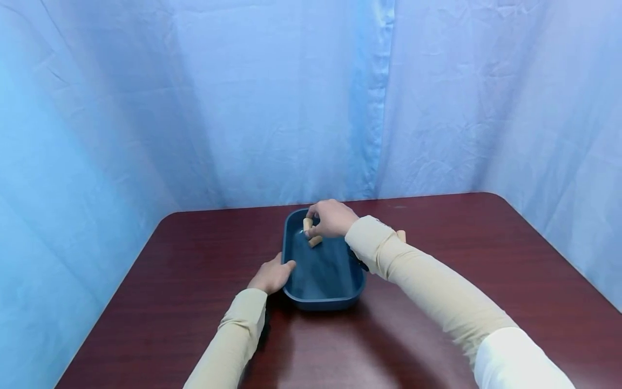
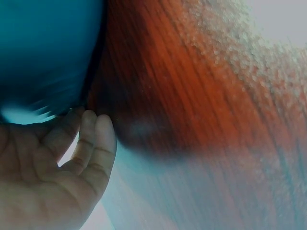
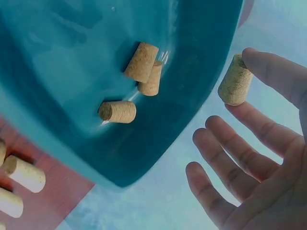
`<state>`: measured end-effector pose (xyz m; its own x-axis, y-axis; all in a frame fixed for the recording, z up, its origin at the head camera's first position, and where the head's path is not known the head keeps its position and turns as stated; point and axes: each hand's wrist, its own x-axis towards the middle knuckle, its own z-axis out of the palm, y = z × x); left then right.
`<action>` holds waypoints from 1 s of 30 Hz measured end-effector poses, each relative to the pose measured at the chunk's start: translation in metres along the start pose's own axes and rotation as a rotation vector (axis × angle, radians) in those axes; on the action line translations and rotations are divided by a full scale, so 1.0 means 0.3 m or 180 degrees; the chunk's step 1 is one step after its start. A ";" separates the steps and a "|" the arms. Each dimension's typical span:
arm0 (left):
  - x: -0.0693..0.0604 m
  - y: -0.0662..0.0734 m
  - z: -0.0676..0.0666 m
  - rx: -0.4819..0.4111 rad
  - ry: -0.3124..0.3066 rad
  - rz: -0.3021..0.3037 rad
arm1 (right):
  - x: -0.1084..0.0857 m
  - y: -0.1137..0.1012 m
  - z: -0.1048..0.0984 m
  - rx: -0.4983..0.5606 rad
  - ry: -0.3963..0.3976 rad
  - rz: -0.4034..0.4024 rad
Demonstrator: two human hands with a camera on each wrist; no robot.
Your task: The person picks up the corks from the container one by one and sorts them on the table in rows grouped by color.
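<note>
A deep blue rectangular tub (image 1: 320,300) stands on the table. My left hand (image 1: 271,274) holds its left side, thumb over the rim and the other fingers against the outer wall. In the left wrist view, fingertips of the left hand (image 2: 62,163) touch the blue wall low down. Above the tub's far end, my right hand (image 1: 332,218) pinches a cork (image 3: 235,80) between thumb and index finger. The other fingers are spread. Inside the tub lie a single cork (image 3: 118,111) and two corks, an upper one (image 3: 142,62) leaning over a lower one (image 3: 151,81).
Several more corks lie on the table outside the tub, including one cork (image 3: 26,174) at the lower left in the right wrist view. The dark red wooden table (image 1: 204,248) has light blue curtains (image 1: 272,108) behind it and at both sides.
</note>
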<state>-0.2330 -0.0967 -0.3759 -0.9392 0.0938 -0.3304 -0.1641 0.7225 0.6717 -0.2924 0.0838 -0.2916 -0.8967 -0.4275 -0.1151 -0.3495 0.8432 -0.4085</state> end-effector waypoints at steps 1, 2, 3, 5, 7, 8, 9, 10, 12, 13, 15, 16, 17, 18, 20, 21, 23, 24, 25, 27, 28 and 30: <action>0.001 0.000 -0.001 0.0006 0.0004 0.0002 | -0.004 0.006 -0.003 0.0001 0.0008 -0.0010; 0.002 -0.001 -0.001 0.0005 0.0007 0.0000 | -0.008 0.011 -0.007 0.0013 0.0011 -0.0023; 0.002 -0.001 -0.002 0.0003 0.0013 0.0001 | -0.012 0.018 -0.011 0.0020 0.0016 -0.0031; 0.002 -0.003 -0.002 -0.0003 0.0022 0.0003 | -0.015 0.035 -0.017 0.0023 0.0029 -0.0060; -0.001 -0.006 -0.003 -0.0015 0.0021 -0.0007 | -0.020 0.050 -0.023 0.0058 0.0036 -0.0053; -0.002 -0.007 -0.004 -0.0017 0.0023 -0.0011 | -0.023 0.057 -0.026 0.0068 0.0038 -0.0051; -0.002 -0.008 -0.004 -0.0018 0.0025 -0.0011 | -0.025 0.066 -0.028 0.0077 0.0044 -0.0053; -0.003 -0.009 -0.005 -0.0019 0.0021 -0.0015 | -0.027 0.075 -0.031 0.0101 0.0044 -0.0058; -0.003 -0.011 -0.006 -0.0034 0.0016 -0.0019 | -0.033 0.090 -0.036 0.0161 0.0053 -0.0064; -0.004 -0.012 -0.006 -0.0043 0.0014 -0.0024 | -0.035 0.098 -0.038 0.0177 0.0064 -0.0084; -0.004 -0.014 -0.006 -0.0070 0.0002 -0.0033 | -0.038 0.120 -0.039 0.0194 0.0092 -0.0136; -0.005 -0.015 -0.006 -0.0080 -0.0006 -0.0033 | -0.041 0.127 -0.042 0.0195 0.0106 -0.0152; -0.006 -0.015 -0.006 -0.0089 -0.0013 -0.0033 | -0.045 0.135 -0.044 0.0181 0.0127 -0.0176; -0.008 -0.014 -0.007 -0.0094 -0.0018 -0.0035 | -0.050 0.142 -0.047 0.0175 0.0136 -0.0185; -0.009 -0.014 -0.007 -0.0094 -0.0025 -0.0030 | -0.057 0.159 -0.052 0.0165 0.0160 -0.0205; -0.010 -0.014 -0.007 -0.0093 -0.0024 -0.0030 | -0.062 0.167 -0.054 0.0163 0.0165 -0.0205; -0.010 -0.013 -0.006 -0.0096 -0.0016 -0.0035 | -0.070 0.184 -0.058 0.0181 0.0165 -0.0204; -0.010 -0.013 -0.005 -0.0100 -0.0008 -0.0036 | -0.073 0.195 -0.059 0.0194 0.0166 -0.0191; -0.010 -0.013 -0.004 -0.0103 -0.0002 -0.0036 | -0.076 0.206 -0.059 0.0203 0.0171 -0.0190; -0.010 -0.013 -0.002 -0.0108 0.0011 -0.0049 | -0.083 0.227 -0.059 0.0216 0.0171 -0.0185; -0.009 -0.013 -0.002 -0.0111 0.0011 -0.0053 | -0.086 0.237 -0.061 0.0223 0.0171 -0.0183; -0.009 -0.010 -0.004 -0.0107 0.0001 -0.0059 | -0.093 0.260 -0.063 0.0226 0.0175 -0.0167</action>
<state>-0.2303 -0.0999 -0.3765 -0.9360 0.0802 -0.3427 -0.1916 0.7006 0.6873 -0.2999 0.1676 -0.3031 -0.8919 -0.4503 -0.0426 -0.3781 0.7939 -0.4762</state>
